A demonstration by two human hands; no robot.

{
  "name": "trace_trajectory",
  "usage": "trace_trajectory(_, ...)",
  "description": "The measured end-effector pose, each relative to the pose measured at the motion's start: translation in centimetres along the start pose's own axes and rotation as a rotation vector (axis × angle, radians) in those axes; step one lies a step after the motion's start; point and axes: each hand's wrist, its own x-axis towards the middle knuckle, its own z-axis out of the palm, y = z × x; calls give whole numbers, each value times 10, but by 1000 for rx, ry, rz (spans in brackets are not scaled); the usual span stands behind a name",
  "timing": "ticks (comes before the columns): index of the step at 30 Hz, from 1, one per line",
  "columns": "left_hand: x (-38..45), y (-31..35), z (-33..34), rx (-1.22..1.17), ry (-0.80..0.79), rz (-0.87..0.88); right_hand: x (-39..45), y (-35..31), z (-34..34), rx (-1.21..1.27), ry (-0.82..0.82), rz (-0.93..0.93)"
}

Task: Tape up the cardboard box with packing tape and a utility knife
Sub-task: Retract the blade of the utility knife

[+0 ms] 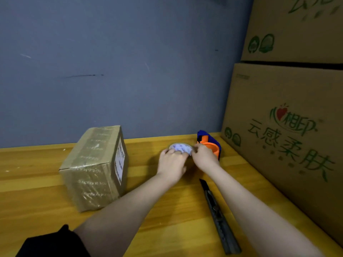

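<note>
Lying lengthwise toward the wall, utility knife.

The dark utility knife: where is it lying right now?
The dark utility knife lies untouched on the yellow wooden table, right of centre in the head view, between the person's forearms, with the large printed cardboard carton further right.
</note>
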Motion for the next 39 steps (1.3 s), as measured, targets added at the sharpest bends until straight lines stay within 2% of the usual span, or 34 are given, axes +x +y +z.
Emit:
trace_trajectory(10, -3, -2, 8, -27, -27, -12, 1, 0, 10, -98, -9, -1)
trace_trajectory(16, -11, -5, -1, -147, -140, 23, -13, 1, -2, -47, -43, -30)
trace_trajectory(20, -32, 4, -18, -240, -67, 26, -34, 4, -20, -72, -8, -62)
trace_trajectory(22, -45, 14, -26, -325, -96, 25, -48, 6, -29, -130, -6, -64)
trace_trajectory(27, -80, 37, -33, -613, -319, 1, -90, 22, -39, -217, -41, 4)
trace_trajectory(33, -105, 62, -35, -1097, -457, -270, -130, 38, -49, -243, -96, 120)
trace_trajectory(39, -110, 80, -37, -1245, -535, -403, -148, 38, -52, -135, -227, 211)
